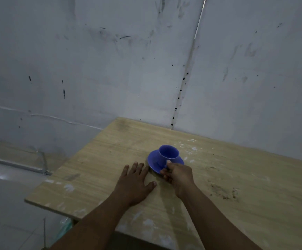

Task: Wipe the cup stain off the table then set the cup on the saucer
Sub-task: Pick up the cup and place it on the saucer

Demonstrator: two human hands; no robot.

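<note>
A blue cup [168,152] stands upright on a blue saucer [153,163] near the middle of the wooden table [101,156]. My right hand [178,175] pinches the cup's handle on its near side, thumb on top. My left hand [135,179] lies flat on the tabletop just left of the saucer, fingers spread, fingertips close to the saucer's rim. No cloth is in view. A dark smudged patch [222,191] marks the table to the right of my right arm.
White paint flecks [191,148] dot the table behind the cup. A scuffed white wall [146,69] stands close behind the table. The table's left edge [43,181] drops to a tiled floor with a metal bar [16,165].
</note>
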